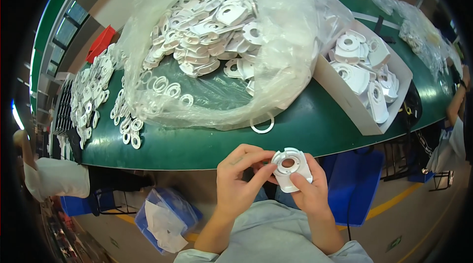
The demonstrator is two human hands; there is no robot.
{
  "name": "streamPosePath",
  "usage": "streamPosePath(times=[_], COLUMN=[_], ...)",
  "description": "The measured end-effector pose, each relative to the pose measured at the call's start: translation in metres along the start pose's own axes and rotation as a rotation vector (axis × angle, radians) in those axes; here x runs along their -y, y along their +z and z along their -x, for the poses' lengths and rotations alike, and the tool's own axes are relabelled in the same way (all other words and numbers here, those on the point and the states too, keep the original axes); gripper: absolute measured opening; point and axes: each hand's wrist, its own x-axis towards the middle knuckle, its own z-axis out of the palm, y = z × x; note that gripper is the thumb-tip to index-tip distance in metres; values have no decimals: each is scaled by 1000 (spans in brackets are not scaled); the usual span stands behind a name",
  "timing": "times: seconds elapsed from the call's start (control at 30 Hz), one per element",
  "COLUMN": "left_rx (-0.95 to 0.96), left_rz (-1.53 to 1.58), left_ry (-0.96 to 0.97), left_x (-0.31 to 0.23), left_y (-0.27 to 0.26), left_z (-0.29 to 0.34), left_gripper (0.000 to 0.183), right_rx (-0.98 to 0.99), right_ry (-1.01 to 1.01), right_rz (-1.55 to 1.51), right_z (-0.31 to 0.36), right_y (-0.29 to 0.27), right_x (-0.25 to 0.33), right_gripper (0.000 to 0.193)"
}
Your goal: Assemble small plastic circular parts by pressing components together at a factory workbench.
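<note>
My right hand [311, 186] holds a white plastic part [285, 182] with a round hole and a raised ring, its thumb lying on the flat face. At the part's left rim, my left hand [241, 177] pinches the edge between thumb and forefinger; its other fingers are partly hidden behind. Both hands are just off the near edge of the green table [197, 147]. A single thin white ring [262, 124] lies on the table beyond them. Past it, a large clear plastic bag [283, 81] spreads open around a heap of similar white parts [207, 31].
A white box [340, 98] of white parts stands to the right. White rings [132, 127] and more parts [91, 88] lie at the left, near a red bin [101, 44]. Blue bins [165, 218] stand on the floor. Other people [59, 179] sit at both sides.
</note>
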Motion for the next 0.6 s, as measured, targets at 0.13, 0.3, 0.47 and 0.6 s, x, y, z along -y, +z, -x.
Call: streamPosePath(times=[0.13,0.3,0.47,0.6], left_rx=[16,94,105,23], left_rz=[93,-17,-6,42], left_ry=[-54,-12,-55,-75], left_x=[-3,1,6,8], left_y=[0,-3,1,9], left_z=[2,8,10,16], left_gripper=[18,13,11,10], right_rx=[79,-72,-83,-47], right_ry=[8,-59,-11,-36], right_rz=[249,279,336,367], right_z=[2,2,2,1], right_y=[-6,14,13,13], right_x=[1,7,7,5], right_gripper=[48,28,15,17])
